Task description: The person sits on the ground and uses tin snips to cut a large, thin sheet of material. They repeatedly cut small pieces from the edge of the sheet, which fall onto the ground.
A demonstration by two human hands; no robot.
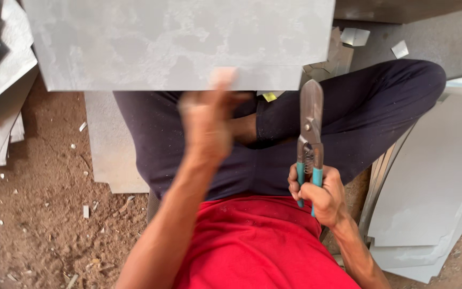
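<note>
Metal sheet [177,43] rests across your knees, your blurred left hand [207,126] at its near edge, grip unclear. Your right hand [322,195] fingers wrap the snips [310,134], blades closed, upright, held clear.

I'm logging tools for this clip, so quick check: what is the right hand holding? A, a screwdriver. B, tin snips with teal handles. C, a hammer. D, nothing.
B: the right hand is closed around the teal handles of the snips, whose blades point up toward the grey sheet.
</note>
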